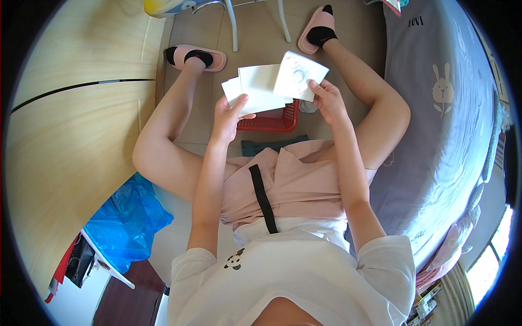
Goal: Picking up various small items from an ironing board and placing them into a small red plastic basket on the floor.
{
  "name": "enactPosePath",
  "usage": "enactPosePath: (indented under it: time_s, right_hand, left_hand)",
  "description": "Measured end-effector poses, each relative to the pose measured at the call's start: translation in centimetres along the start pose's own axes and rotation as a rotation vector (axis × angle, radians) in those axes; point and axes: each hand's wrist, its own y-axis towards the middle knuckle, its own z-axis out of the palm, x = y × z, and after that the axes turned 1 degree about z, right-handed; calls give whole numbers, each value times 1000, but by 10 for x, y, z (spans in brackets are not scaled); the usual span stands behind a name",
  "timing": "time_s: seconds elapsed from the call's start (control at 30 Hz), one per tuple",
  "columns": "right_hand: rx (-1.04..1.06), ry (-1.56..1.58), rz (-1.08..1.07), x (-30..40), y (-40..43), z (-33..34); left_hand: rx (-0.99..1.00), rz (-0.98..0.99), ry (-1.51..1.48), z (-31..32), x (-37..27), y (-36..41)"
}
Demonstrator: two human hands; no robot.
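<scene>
Several white cards or paper sheets are fanned out in my left hand, the thumb pressed on top of them. One more white sheet, with a faint drawing on its face, is pinched by my right hand. Its left edge overlaps the right end of the fanned stack. Both hands are held out in front of me, above a red plastic basket on the floor. The cards hide most of the basket, so its contents cannot be seen.
A dark green plastic piece lies below the basket. Wooden cabinet doors rise on my left, near a blue plastic bag. A bed with a grey sheet stands on my right. White chair legs are ahead.
</scene>
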Motion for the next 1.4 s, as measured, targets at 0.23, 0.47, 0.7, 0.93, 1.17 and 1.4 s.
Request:
enactPosePath:
  time_s: [0.23, 0.47, 0.7, 0.93, 1.17, 1.4]
  right_hand:
    - [180, -108, -212, -16, -5, 20]
    - [201, 331, -65, -1, 3, 3]
    - [133, -76, -450, -5, -3, 13]
    - [266, -613, -1131, 13, -21, 22]
    - [260, -632, -1108, 12, -19, 23]
    - [292, -322, -808, 7, -23, 20]
  left_hand:
    - [116, 57, 27, 5, 3, -5]
    - [33, 108, -96, 5, -6, -2]
    - [123, 38, 43, 7, -3, -5]
    - [-38, 1, -157, 4, 4, 3]
    - [6, -19, -228, 1, -3, 1]
    - [-119, 452, 217, 12, 3, 0]
